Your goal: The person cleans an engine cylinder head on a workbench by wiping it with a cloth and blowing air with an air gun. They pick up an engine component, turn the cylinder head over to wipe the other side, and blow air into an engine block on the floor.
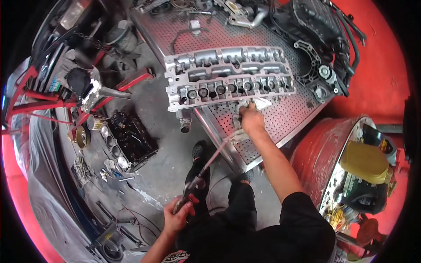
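Note:
A silver cylinder head (230, 76) lies across the perforated metal table (280, 118), its left end reaching past the table's edge. My right hand (253, 119) is at the near edge of this casting, fingers closed on a crumpled pale rag (239, 135). A lighter piece of cloth or paper (262, 103) lies just beyond those fingers. Low in the view, my left hand (177, 215) is wrapped around the dark handle of a long thin wand-like tool (202, 172), possibly an air blow gun. The tool slants up toward the rag; its tip is hard to make out there.
A dark engine block (131, 140) sits on the floor at left, near a red stand (131, 83). A metal cover (309, 61) and black engine parts (315, 22) crowd the table's far right. At right stands a red drum (320, 144) with a yellow-capped container (366, 162).

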A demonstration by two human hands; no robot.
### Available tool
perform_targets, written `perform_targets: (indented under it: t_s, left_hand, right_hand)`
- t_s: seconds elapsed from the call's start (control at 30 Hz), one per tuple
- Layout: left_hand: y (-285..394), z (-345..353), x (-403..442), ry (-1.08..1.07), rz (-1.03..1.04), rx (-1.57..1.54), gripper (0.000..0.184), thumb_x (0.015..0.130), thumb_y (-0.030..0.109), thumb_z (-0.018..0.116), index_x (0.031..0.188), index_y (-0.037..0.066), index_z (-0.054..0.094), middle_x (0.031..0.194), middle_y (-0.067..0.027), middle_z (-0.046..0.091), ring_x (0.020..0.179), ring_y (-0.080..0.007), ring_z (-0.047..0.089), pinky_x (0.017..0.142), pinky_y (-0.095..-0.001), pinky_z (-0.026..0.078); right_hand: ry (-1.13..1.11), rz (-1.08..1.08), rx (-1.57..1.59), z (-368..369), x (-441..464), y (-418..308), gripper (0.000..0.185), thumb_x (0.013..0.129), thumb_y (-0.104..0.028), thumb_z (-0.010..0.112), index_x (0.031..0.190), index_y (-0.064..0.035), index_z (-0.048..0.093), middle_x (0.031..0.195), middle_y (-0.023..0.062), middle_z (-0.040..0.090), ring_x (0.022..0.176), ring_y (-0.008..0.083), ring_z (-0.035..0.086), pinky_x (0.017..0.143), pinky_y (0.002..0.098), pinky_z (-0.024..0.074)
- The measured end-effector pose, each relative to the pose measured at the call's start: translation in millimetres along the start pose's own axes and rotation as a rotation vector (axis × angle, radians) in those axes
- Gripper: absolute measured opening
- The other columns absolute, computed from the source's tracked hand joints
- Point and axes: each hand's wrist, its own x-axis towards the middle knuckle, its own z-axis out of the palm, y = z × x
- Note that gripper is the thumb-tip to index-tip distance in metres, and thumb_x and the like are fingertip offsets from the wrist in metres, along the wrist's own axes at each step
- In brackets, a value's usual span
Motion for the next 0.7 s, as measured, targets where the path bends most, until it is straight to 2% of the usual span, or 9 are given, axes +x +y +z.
perform_targets:
  t_s: [0.13, 0.2, 0.27, 0.33, 0.4, 0.47, 0.53, 0.63, 0.7]
  left_hand:
    - [10, -10, 24, -0.007, 0.036, -0.015, 0.030, 0.092, 0.016, 0.065, 0.112, -0.006, 0.061, 0.096, -0.0144, 0.070, 0.063, -0.0130, 0.061, 0.059, -0.0269, 0.049]
    - [5, -6, 25, -0.028, 0.117, 0.096, 0.027, 0.093, 0.013, 0.064, 0.112, -0.005, 0.062, 0.093, -0.0130, 0.070, 0.062, -0.0117, 0.061, 0.056, -0.0250, 0.048]
    - [-9, 12, 23, 0.009, 0.137, 0.122, 0.026, 0.092, 0.010, 0.064, 0.114, -0.004, 0.062, 0.093, -0.0105, 0.070, 0.064, -0.0109, 0.060, 0.058, -0.0256, 0.048]
    - [-28, 36, 30, 0.054, 0.184, 0.149, 0.025, 0.092, 0.007, 0.064, 0.116, -0.002, 0.063, 0.093, -0.0080, 0.070, 0.065, -0.0101, 0.059, 0.059, -0.0262, 0.049]
    - [-55, 60, 35, 0.123, 0.378, 0.405, 0.025, 0.091, 0.011, 0.066, 0.114, 0.001, 0.065, 0.084, -0.0078, 0.069, 0.065, -0.0098, 0.060, 0.060, -0.0285, 0.050]
    - [-71, 89, 44, 0.229, 0.462, 0.549, 0.025, 0.090, 0.015, 0.069, 0.111, 0.002, 0.065, 0.078, -0.0134, 0.068, 0.066, -0.0182, 0.067, 0.061, -0.0324, 0.052]
    - [-74, 116, 55, 0.293, 0.746, 0.704, 0.017, 0.092, 0.013, 0.067, 0.105, 0.002, 0.066, 0.070, -0.0075, 0.064, 0.055, -0.0101, 0.051, 0.052, -0.0291, 0.044]
    - [-74, 149, 69, 0.375, 0.869, 0.747, 0.020, 0.091, 0.016, 0.068, 0.103, 0.000, 0.065, 0.063, -0.0119, 0.057, 0.054, -0.0128, 0.050, 0.052, -0.0329, 0.044]
    - [-64, 169, 72, 0.408, 0.676, 0.773, 0.023, 0.091, 0.018, 0.065, 0.108, 0.002, 0.065, 0.074, -0.0217, 0.066, 0.070, -0.0375, 0.068, 0.062, -0.0415, 0.052]
  right_hand:
    - [-0.007, 0.043, -0.011, 10, 11, -2, 0.021, 0.079, -0.005, 0.056, 0.098, -0.0105, 0.063, 0.124, 0.0281, 0.056, 0.099, 0.0423, 0.064, 0.086, 0.0487, 0.0517]
    - [0.129, 0.046, 0.024, 14, 8, -1, 0.018, 0.079, -0.004, 0.057, 0.094, -0.0109, 0.064, 0.121, 0.0252, 0.058, 0.094, 0.0413, 0.065, 0.083, 0.0478, 0.0526]
    - [0.368, -0.089, 0.206, 30, 5, 15, 0.015, 0.076, -0.003, 0.063, 0.090, -0.0090, 0.062, 0.107, 0.0198, 0.057, 0.086, 0.0417, 0.064, 0.075, 0.0490, 0.0533]
    - [0.469, -0.119, 0.282, 35, -17, 24, 0.012, 0.077, -0.001, 0.062, 0.088, -0.0068, 0.062, 0.105, 0.0187, 0.060, 0.086, 0.0413, 0.064, 0.073, 0.0460, 0.0541]
    - [0.618, -0.450, 0.478, 63, -61, 41, 0.010, 0.079, -0.002, 0.063, 0.088, -0.0055, 0.063, 0.104, 0.0156, 0.064, 0.083, 0.0387, 0.065, 0.072, 0.0463, 0.0544]
    - [0.715, -0.268, 0.664, 68, -129, 51, 0.013, 0.081, 0.001, 0.061, 0.093, -0.0027, 0.064, 0.102, 0.0147, 0.067, 0.091, 0.0333, 0.066, 0.080, 0.0375, 0.0537]
    - [0.773, -0.110, 0.874, 67, -207, 63, 0.014, 0.082, 0.004, 0.059, 0.094, -0.0008, 0.063, 0.102, 0.0144, 0.068, 0.095, 0.0285, 0.066, 0.084, 0.0336, 0.0516]
    - [0.708, 0.075, 1.068, 86, -305, 94, 0.013, 0.082, 0.006, 0.058, 0.094, 0.0012, 0.061, 0.099, 0.0139, 0.067, 0.094, 0.0242, 0.065, 0.085, 0.0336, 0.0499]
    - [0.562, 0.230, 1.087, 116, -361, 120, 0.006, 0.085, 0.006, 0.055, 0.089, 0.0013, 0.058, 0.100, 0.0117, 0.066, 0.094, 0.0198, 0.063, 0.084, 0.0310, 0.0496]
